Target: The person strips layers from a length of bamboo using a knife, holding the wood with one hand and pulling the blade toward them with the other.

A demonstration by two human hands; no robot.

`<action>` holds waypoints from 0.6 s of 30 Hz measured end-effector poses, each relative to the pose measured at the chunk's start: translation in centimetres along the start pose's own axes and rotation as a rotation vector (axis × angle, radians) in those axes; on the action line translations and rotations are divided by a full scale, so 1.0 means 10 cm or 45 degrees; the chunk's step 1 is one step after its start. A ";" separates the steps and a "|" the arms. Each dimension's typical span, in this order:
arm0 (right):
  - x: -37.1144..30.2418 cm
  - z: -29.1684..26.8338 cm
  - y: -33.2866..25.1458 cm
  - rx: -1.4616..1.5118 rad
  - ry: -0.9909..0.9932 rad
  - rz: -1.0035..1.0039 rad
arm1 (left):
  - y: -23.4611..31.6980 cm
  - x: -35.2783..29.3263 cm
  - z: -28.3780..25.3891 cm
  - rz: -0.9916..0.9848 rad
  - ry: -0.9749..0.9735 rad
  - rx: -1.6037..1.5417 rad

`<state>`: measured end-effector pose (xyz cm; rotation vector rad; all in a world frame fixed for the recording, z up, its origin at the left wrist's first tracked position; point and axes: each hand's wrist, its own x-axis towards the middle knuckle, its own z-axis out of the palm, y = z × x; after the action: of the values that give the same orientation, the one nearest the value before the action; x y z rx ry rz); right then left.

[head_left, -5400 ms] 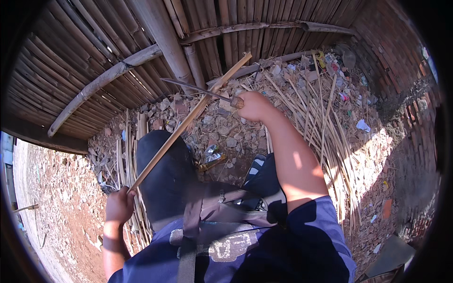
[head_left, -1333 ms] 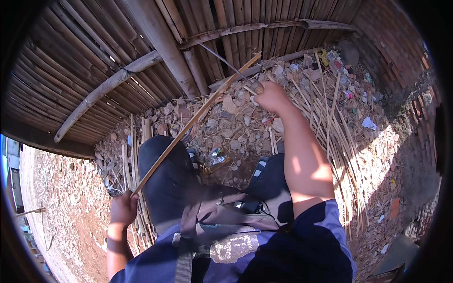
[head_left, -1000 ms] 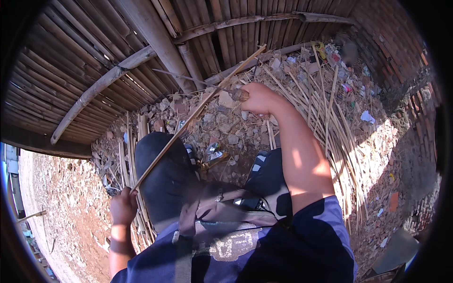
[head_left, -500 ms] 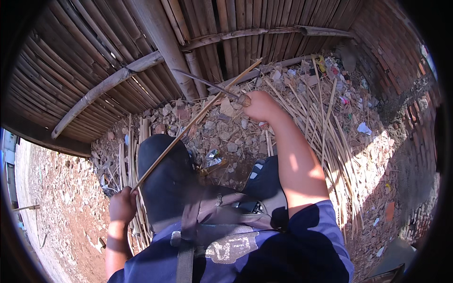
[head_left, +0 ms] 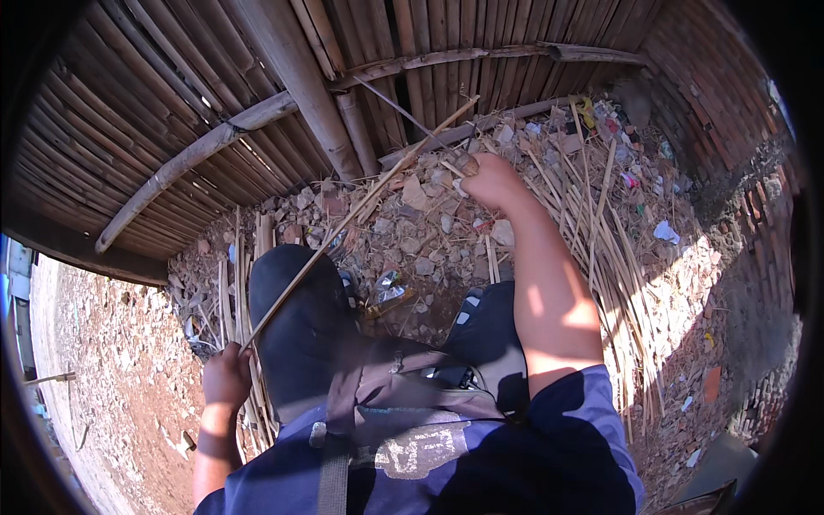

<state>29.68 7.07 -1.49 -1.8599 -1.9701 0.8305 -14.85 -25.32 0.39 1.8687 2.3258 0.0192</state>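
Note:
My left hand (head_left: pixel 227 378), at the lower left, is closed around the near end of a long bamboo strip (head_left: pixel 296 283). The strip slants over my left knee and up to the right, its far end just in front of the slatted wall. My right hand (head_left: pixel 496 182) grips the wooden handle of a long knife (head_left: pixel 395 105). Its thin blade points up and left, crossing the strip near the strip's far end; whether the two touch, I cannot tell. Short pale slivers show beside the handle.
Several cut bamboo strips (head_left: pixel 601 257) lie in a bundle to my right, with more strips (head_left: pixel 225 292) beside my left leg. Rubble and litter (head_left: pixel 421 245) cover the ground ahead. A bamboo slat wall (head_left: pixel 206 112) rises in front; a brick wall (head_left: pixel 730 129) stands at right.
My right hand and the knife have shifted to the right, with the blade now crossing the strip closer to its far end. My left hand and the strip have barely moved.

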 end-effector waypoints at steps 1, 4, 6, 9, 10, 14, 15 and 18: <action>-0.08 -0.02 -0.12 -0.001 -0.040 -0.007 | 0.01 -0.03 0.00 -0.053 -0.013 0.027; -0.31 -0.01 -0.52 -0.121 -0.142 -0.169 | -0.03 -0.07 0.13 -0.035 0.071 0.034; -0.44 0.18 -0.63 -0.235 -0.138 -0.320 | -0.06 -0.09 0.17 -0.045 0.061 0.038; -0.36 0.14 -0.63 -0.261 -0.227 -0.385 | -0.15 -0.08 0.24 -0.054 0.064 0.034; -0.29 0.06 -0.58 -0.168 -0.318 -0.282 | -0.19 -0.09 0.25 -0.039 0.067 0.032; -0.10 -0.03 -0.17 0.068 -0.144 0.059 | -0.10 -0.01 0.05 0.037 0.079 0.071; -0.11 0.02 -0.17 0.023 -0.139 -0.020 | -0.10 -0.02 0.02 0.038 0.080 0.077; -0.20 0.18 -0.32 -0.202 -0.107 -0.197 | -0.11 -0.02 -0.02 0.017 0.017 0.149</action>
<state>26.27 4.81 -0.69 -1.7522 -2.2591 0.7375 -15.91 -25.74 0.48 1.9433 2.3707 -0.1050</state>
